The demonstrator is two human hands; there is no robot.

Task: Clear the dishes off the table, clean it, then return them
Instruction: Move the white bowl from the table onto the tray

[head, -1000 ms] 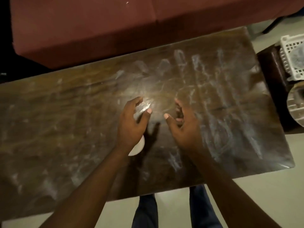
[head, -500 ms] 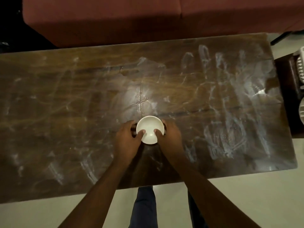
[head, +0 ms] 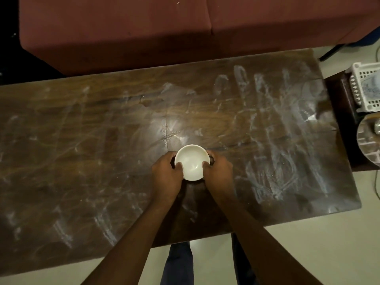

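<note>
On the streaked table point(head: 82, 161), left hand point(head: 167, 174) and right hand point(head: 218, 171) now clasp a white bowl point(head: 192, 161), set upright since a second ago; returning dishes seems begun.

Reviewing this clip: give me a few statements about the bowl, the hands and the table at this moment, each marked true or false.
1. The left hand and the right hand hold the white bowl, one on each side. True.
2. The white bowl is full of food. False: its inside is bare and white.
3. The table shows whitish streaks across its top. True.
4. The white basket stands on the table beside the bowl. False: it sits off the table's right end, on a separate dark stand.
5. In this grip, each thumb lies over the rim, inside the bowl. True.
</note>
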